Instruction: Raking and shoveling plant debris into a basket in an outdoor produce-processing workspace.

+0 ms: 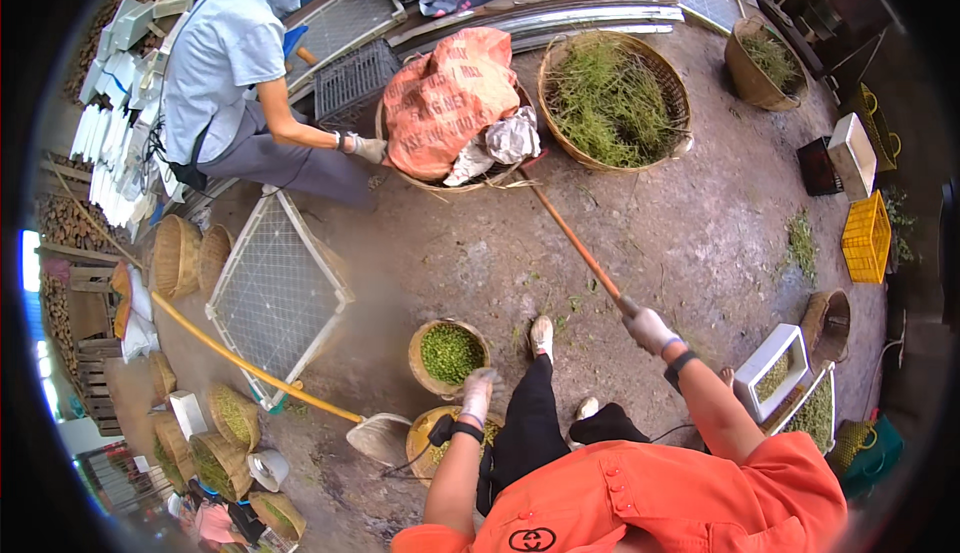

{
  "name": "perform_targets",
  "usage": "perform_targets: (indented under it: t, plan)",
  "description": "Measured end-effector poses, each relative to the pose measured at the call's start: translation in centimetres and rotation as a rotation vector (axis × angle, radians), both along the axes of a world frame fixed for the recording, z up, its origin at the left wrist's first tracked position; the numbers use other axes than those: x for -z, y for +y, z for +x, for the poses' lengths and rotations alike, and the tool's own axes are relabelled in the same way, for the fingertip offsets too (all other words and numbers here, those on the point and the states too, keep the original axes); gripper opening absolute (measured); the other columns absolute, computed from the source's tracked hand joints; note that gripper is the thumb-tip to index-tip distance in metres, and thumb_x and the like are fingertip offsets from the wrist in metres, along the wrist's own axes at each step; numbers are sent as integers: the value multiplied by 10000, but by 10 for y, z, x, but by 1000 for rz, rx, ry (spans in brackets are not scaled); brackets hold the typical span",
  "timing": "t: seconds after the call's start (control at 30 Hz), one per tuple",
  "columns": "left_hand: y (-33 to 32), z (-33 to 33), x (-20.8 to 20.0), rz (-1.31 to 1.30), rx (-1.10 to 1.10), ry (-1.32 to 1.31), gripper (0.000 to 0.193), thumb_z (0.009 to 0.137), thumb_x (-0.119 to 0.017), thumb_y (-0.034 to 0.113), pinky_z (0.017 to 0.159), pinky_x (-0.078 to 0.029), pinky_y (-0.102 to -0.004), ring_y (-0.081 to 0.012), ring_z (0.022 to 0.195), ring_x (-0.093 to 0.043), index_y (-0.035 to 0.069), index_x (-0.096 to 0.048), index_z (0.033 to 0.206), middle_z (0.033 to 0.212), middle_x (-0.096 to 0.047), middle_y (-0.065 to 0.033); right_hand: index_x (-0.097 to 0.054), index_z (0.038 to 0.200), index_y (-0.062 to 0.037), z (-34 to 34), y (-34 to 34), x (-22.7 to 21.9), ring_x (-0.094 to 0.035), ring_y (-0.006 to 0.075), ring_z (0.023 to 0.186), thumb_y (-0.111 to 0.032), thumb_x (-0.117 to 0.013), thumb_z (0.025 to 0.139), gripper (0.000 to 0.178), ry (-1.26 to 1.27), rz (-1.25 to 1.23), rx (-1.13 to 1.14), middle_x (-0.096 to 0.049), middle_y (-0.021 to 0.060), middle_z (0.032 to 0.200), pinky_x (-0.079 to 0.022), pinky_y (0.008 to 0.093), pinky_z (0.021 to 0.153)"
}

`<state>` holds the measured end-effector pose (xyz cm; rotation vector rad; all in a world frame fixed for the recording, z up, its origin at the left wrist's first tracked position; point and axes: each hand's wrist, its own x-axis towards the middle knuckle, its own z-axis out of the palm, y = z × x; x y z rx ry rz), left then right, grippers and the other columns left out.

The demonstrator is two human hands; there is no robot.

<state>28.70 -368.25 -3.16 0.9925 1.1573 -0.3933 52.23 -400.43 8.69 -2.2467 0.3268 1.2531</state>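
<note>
My right hand (650,331), in a whitish glove, is closed around the dark grip of a long orange pole (575,238). The pole slants away to the far left; its red far end touches or lies beside a basket (460,188) heaped with an orange printed sack (450,103) and a crumpled silvery bag (512,137). My left hand (478,393), also gloved, hangs by the rim of a small round basket (415,358) of green, bead-like produce. Its fingers look curled together, with nothing visible in them; whether they touch the rim I cannot tell.
Another person (235,63) bends at the far left, one gloved hand on the sack's basket. A large basket of green stalks (615,103) stands far right of centre. A yellow-handled shovel (380,437) and a mesh frame (275,283) lie left; a yellow crate (866,237) sits right.
</note>
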Motion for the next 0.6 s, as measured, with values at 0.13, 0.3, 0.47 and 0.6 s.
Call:
perform_targets:
  t: [0.13, 0.3, 0.47, 0.6]
  plan:
    - [-111, 105, 10, -424, 352, 159, 626, 795, -653, 482, 797, -485, -487, -306, 955, -582, 82, -489, 1248, 1133, -570, -166, -466, 1340, -149, -92, -95, -102, -501, 116, 475, -218, -570, 899, 458, 129, 34, 138, -525, 4, 586, -426, 288, 447]
    - [-265, 117, 15, -855, 339, 308, 853, 651, -719, 631, 931, -369, -574, -368, 1074, -506, 53, -434, 1210, 1147, -507, -154, -614, 1129, -73, -137, -106, -214, -488, 93, 588, -238, -621, 893, 289, -177, 181, 76, -527, -4, 685, -424, 259, 558]
    - [-294, 135, 27, -477, -272, 102, 176, 801, -679, 135, 498, -455, -366, -209, 549, -548, 50, -525, 808, 673, -559, -57, -648, 879, -81, -97, -72, -210, -393, 83, 528, -294, -627, 894, 215, 392, 9, 885, -482, -73, 658, -353, 235, 489]
    - [-189, 221, 42, -337, -345, -72, 254, 864, -609, 288, 453, -454, -353, -203, 484, -527, 88, -500, 751, 588, -520, -35, -358, 1384, -159, -57, -61, -94, -600, 411, 718, -84, -565, 746, 674, -143, 115, -511, -587, 251, 763, -483, 475, 622]
